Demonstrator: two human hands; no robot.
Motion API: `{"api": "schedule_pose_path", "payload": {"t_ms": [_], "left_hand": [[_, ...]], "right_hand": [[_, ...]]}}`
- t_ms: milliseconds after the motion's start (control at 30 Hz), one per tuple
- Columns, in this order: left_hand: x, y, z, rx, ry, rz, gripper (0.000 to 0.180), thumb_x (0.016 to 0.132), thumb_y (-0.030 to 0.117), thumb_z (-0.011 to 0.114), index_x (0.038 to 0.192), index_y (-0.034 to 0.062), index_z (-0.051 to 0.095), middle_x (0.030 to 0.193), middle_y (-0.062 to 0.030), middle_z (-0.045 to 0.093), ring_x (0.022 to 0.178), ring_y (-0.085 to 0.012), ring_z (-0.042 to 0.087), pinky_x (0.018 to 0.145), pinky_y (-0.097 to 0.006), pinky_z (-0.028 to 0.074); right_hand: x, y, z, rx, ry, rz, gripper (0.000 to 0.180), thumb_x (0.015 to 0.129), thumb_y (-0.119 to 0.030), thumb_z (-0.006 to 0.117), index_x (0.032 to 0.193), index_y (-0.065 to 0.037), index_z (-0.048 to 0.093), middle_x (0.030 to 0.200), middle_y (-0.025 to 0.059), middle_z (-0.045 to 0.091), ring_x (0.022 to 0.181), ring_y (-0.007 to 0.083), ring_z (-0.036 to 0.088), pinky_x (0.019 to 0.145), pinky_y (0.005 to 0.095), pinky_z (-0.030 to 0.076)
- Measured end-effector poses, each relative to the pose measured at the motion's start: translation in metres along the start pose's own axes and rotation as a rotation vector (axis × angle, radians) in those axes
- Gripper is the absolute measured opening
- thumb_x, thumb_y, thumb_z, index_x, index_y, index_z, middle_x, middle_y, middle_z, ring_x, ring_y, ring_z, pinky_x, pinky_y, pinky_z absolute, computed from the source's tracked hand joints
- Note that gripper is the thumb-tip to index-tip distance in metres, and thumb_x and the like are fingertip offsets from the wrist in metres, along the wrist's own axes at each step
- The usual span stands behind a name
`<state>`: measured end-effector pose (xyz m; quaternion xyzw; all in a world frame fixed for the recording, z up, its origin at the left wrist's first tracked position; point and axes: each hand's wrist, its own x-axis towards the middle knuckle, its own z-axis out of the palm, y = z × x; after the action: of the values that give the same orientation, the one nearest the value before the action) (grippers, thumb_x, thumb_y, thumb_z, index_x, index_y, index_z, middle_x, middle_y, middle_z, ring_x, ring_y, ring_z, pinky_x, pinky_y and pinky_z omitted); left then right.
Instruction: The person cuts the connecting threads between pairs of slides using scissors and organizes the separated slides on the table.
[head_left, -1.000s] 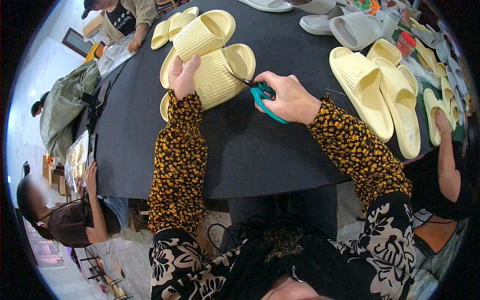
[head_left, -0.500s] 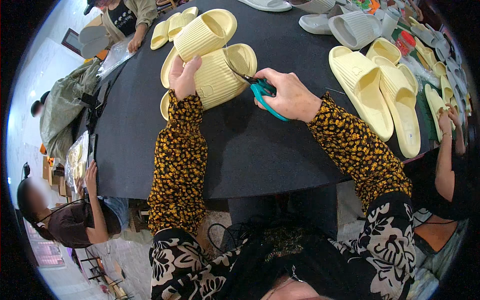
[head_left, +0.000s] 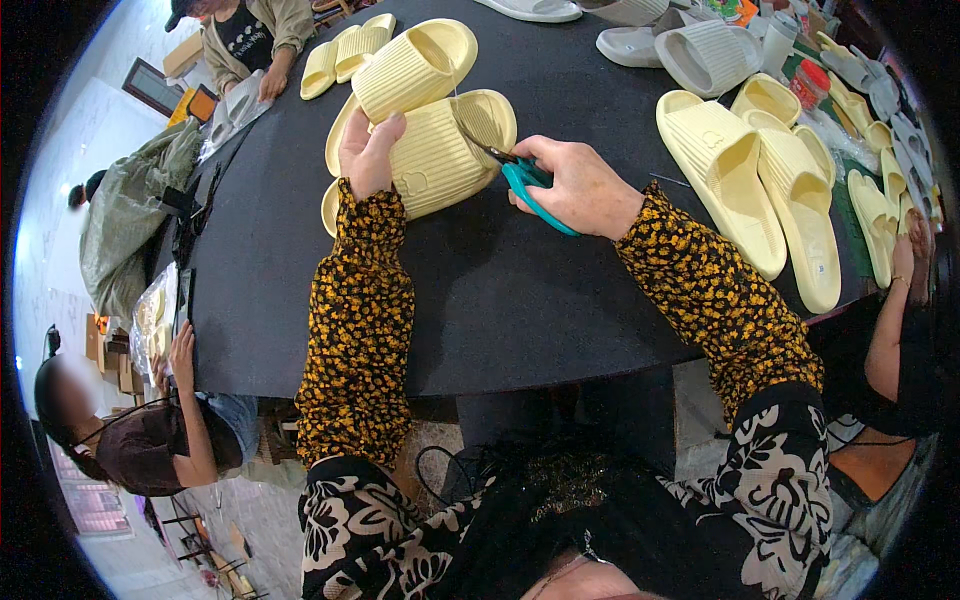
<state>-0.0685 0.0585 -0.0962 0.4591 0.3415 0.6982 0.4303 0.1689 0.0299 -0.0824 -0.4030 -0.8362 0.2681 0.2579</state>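
Left hand point(head_left: 368, 152) at 11 o'clock of frame, fingers curled over near edge of ribbed yellow slipper point(head_left: 445, 155), pressing it onto black table point(head_left: 520, 290). Right hand point(head_left: 580, 188) just past 12 o'clock, fingers clenched round teal-handled scissors point(head_left: 530, 185), blades at slipper's right edge. Second yellow slipper point(head_left: 415, 65) lies on first, toward 12. Yellow pair point(head_left: 760, 180) at 2 o'clock, well apart.
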Motion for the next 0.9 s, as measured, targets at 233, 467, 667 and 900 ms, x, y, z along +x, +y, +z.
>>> {"api": "schedule_pose_path", "payload": {"t_ms": [233,467,667,900], "left_hand": [[0.0,-0.003,-0.004,-0.054,-0.06,0.03,0.042,0.081,0.004,0.057,0.122,-0.001,0.048,0.108,-0.0111,0.06,0.097,-0.0181,0.058,0.086,-0.03,0.045],[-0.003,0.001,0.0,-0.027,-0.048,0.007,0.042,0.081,0.004,0.057,0.122,-0.0017,0.047,0.109,-0.0112,0.06,0.098,-0.0181,0.058,0.087,-0.03,0.045],[-0.004,-0.001,-0.002,-0.02,-0.059,0.013,0.043,0.082,0.003,0.057,0.123,-0.0021,0.046,0.11,-0.0118,0.059,0.097,-0.0177,0.058,0.085,-0.029,0.046],[-0.013,0.003,0.006,-0.027,-0.105,-0.005,0.042,0.083,0.001,0.057,0.124,-0.002,0.045,0.11,-0.0113,0.059,0.097,-0.0169,0.058,0.085,-0.028,0.046]], "right_hand": [[0.001,0.003,0.002,-0.003,0.002,-0.033,0.037,0.077,-0.016,0.065,0.105,0.005,0.055,0.08,0.0122,0.066,0.073,0.0169,0.064,0.068,0.0285,0.05],[0.001,0.004,-0.001,0.068,0.03,0.018,0.037,0.077,-0.018,0.066,0.105,0.005,0.056,0.079,0.0101,0.066,0.072,0.0137,0.063,0.066,0.0266,0.049],[0.004,0.007,-0.005,0.163,0.08,0.086,0.039,0.078,-0.017,0.067,0.107,0.006,0.055,0.086,0.0106,0.064,0.075,0.0124,0.061,0.069,0.0254,0.048],[0.004,0.01,-0.004,0.097,0.237,-0.006,0.039,0.077,-0.015,0.067,0.108,0.004,0.054,0.086,0.0114,0.065,0.076,0.0127,0.062,0.07,0.0261,0.049]]}}
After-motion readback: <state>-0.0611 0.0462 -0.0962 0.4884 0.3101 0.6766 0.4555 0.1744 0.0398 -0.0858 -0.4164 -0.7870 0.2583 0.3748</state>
